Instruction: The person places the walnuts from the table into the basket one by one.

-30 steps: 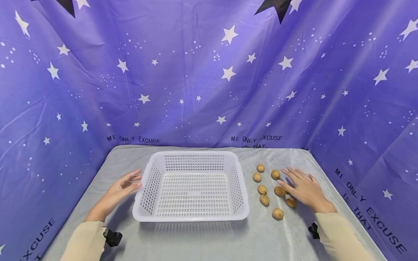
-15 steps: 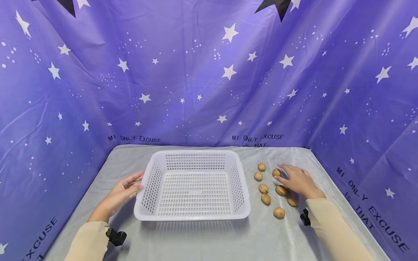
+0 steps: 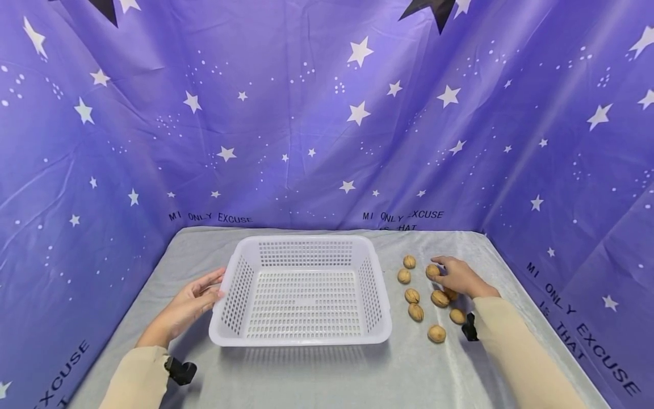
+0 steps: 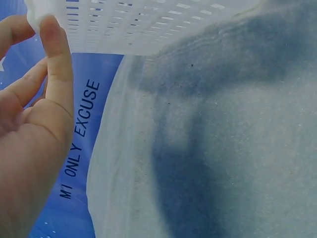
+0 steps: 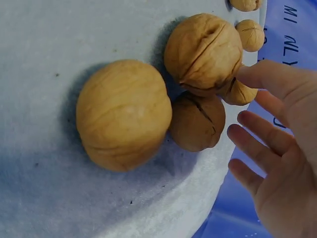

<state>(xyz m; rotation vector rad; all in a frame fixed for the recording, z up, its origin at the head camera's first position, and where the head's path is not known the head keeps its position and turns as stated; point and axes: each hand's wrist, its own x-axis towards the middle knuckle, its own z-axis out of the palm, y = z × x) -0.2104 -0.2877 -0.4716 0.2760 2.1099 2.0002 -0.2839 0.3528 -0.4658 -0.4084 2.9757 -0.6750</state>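
Observation:
A white plastic basket (image 3: 301, 342) with perforated walls sits left of centre on the table. My left hand (image 3: 181, 309) holds its left rim, thumb and forefinger pinching the edge (image 4: 47, 17) in the left wrist view. Over on the right, my right hand (image 3: 461, 277) has thumb and forefinger on either side of a walnut (image 3: 432, 271). In the right wrist view that walnut (image 5: 240, 93) is partly hidden behind a nearer one, and the other fingers (image 5: 252, 146) are loosely bent. Several more walnuts (image 3: 440, 299) lie beside and below this hand.
Loose walnuts (image 3: 411, 296) lie in a scattered row between the basket and my right hand. The table (image 3: 327, 378) has a grey cloth cover. A purple star-printed curtain (image 3: 306, 125) hangs behind it and along both sides.
My right hand has moved left and closed its thumb and forefinger around the far walnut. My left hand has come slightly inward onto the basket's rim.

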